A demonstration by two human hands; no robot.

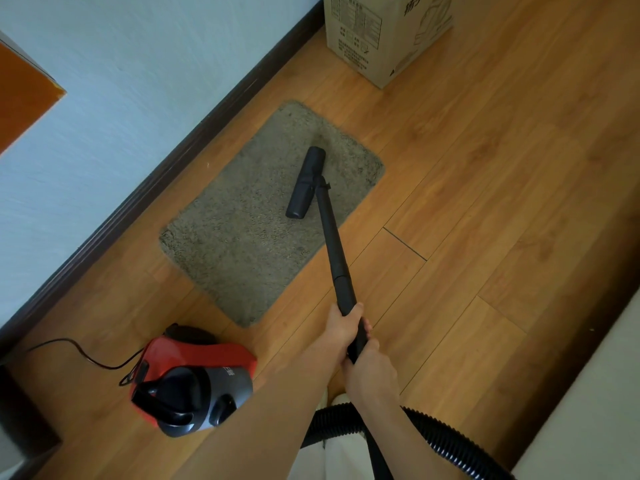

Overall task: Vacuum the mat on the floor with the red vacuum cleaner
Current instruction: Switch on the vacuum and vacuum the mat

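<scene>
Hose: looped low behind the arms, slack, probably to leave the wand free to swing.
Right hand: curled round the wand's near end, likely the steering grip.
Left hand: wrapped tight round the wand just ahead of the right, seemingly for push and downward weight.
Vacuum: red body parked on the floor to the left, just off the mat's near corner, cord trailing left toward the wall; kept off the pile, presumably so nothing blocked a stroke.
Head: flat on the mat's right half, bar laid roughly along the mat's length, near the right edge.
Mat: shaggy grey-brown rectangle, lying beside the skirting, most of its pile left of the head.
Floor: wood-look planks, smooth.
Room: pale wall on the left, box beyond the mat's far end, pale furniture edge at lower right.
</scene>
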